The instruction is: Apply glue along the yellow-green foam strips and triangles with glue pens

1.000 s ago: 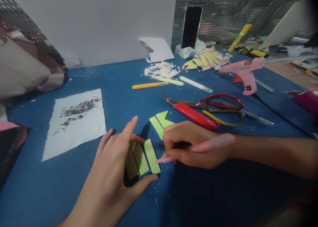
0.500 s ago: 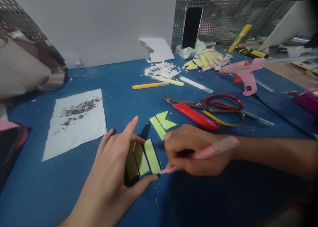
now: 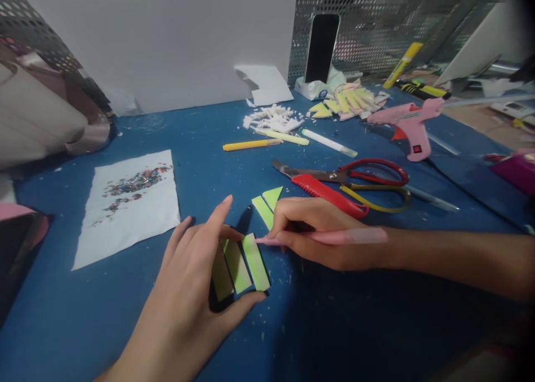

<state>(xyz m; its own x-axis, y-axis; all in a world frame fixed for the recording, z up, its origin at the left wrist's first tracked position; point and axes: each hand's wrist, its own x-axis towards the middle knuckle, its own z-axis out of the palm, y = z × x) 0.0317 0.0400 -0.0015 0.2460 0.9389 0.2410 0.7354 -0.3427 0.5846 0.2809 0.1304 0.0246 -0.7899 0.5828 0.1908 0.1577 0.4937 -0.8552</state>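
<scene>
Several light green strips (image 3: 256,264) lie side by side on the blue table, with pale patches on their faces. My left hand (image 3: 190,279) curls around them, thumb at the near ends and a finger at the far ends, the index finger raised. It partly covers the leftmost strip. A pink marker (image 3: 330,237) is pinched in my right hand (image 3: 321,220), its tip at the upper right edge of the rightmost strip. Beyond my right knuckles, another green strip (image 3: 262,210) and a notched green piece (image 3: 272,197) are partly hidden.
Red-handled scissors (image 3: 376,173) and a red cutter (image 3: 328,195) lie behind my right hand. A pink glue gun (image 3: 412,125) stands at right. Farther back are several markers (image 3: 253,144), white scraps (image 3: 273,118), a strip pile (image 3: 351,100) and a phone (image 3: 322,47). White paper (image 3: 125,226) bears glittery bits.
My right hand has moved up and slightly left, carrying the marker tip from the rightmost strip's near corner to its far end. The left hand stays in place.
</scene>
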